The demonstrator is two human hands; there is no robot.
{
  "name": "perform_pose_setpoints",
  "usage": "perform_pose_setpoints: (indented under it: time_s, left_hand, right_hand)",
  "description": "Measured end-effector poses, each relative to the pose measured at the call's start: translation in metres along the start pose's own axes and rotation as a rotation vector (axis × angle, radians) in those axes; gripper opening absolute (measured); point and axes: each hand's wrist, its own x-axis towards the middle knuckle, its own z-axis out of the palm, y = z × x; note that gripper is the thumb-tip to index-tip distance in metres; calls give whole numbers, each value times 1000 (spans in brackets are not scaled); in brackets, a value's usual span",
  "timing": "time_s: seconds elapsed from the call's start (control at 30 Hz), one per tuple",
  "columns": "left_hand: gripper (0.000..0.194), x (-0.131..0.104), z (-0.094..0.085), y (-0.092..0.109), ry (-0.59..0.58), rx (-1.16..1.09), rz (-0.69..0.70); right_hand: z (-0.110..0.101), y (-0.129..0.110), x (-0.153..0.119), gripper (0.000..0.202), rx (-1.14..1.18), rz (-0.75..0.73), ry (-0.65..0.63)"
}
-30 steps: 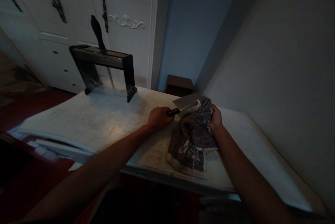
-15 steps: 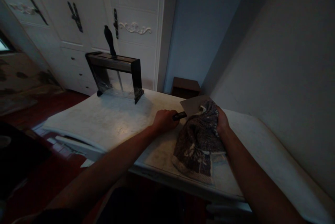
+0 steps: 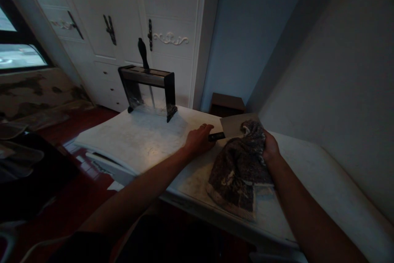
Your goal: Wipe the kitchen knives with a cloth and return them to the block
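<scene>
A cleaver (image 3: 235,125) with a broad grey blade and a dark handle is over the white table (image 3: 147,144). My left hand (image 3: 200,138) is closed on its handle, with the thumb lifted and pointing right. A dark patterned cloth (image 3: 238,168) covers the right end of the blade and hangs down onto the tabletop. My right hand (image 3: 271,146) grips the bunched upper part of this cloth at its right side; its fingertips are hidden behind the cloth.
A black knife stand (image 3: 146,74) with clear panels and one black handle sticking up stands at the table's back left. Behind it is a white wardrobe (image 3: 172,4). A brown box-like piece (image 3: 226,103) is beyond the back edge. A wall rises at the right.
The view has turned left, so everything sits further right and more window shows. My left thumb has lifted from the handle. The cloth is still on the blade's right end.
</scene>
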Motion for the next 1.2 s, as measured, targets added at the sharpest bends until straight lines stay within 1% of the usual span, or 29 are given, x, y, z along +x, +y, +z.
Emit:
perform_pose_setpoints:
  time_s: [0.07,0.13,0.23,0.3,0.37,0.43,0.5,0.6,0.67,0.73,0.77,0.87,0.97,1.03,1.1,1.2]
  left_hand:
    - [53,-2,0,0,36,9,-44]
    - [54,-3,0,0,78,-9,-47]
    - [44,-7,-1,0,137,-113,56]
    - [32,-11,-1,1,176,-209,144]
    - [26,-15,-3,3,222,-301,208]
    - [28,-20,-4,6,270,-387,243]
    - [34,-24,-6,9,331,-471,265]
    - [41,-29,-8,13,427,-599,225]
    - [45,-30,-9,17,473,-723,133]
    - [47,-31,-10,21,486,-860,54]
    - [48,-32,-10,23,485,-921,40]
    - [46,-32,-12,30,475,-1036,66]
    - [41,-31,-15,36,513,-1027,71]
    - [39,-30,-20,40,528,-1049,51]
    - [38,-28,-29,43,531,-1116,20]
    - [36,-26,-50,46,553,-1213,-14]
  right_hand:
    - [-1,-1,0,9,2,108,3]
    - [-2,-3,0,12,-1,174,27]
    - [0,-4,-2,15,-26,188,43]
    - [5,-5,-5,15,-46,178,47]
    - [13,-6,-11,16,-69,175,61]
    - [20,-8,-18,18,-88,181,66]
    - [25,-8,-24,21,-92,205,44]
    - [28,-7,-28,20,-107,202,22]
    - [28,-6,-29,16,-127,177,23]
    - [31,-6,-31,15,-142,175,46]
    - [33,-6,-33,16,-149,183,64]
    - [40,-10,-39,22,-160,171,144]
    - [44,-12,-43,28,-132,150,201]
    - [46,-13,-47,29,-103,200,168]
    - [51,-13,-52,29,-79,285,111]
    - [61,-13,-63,25,-65,384,49]
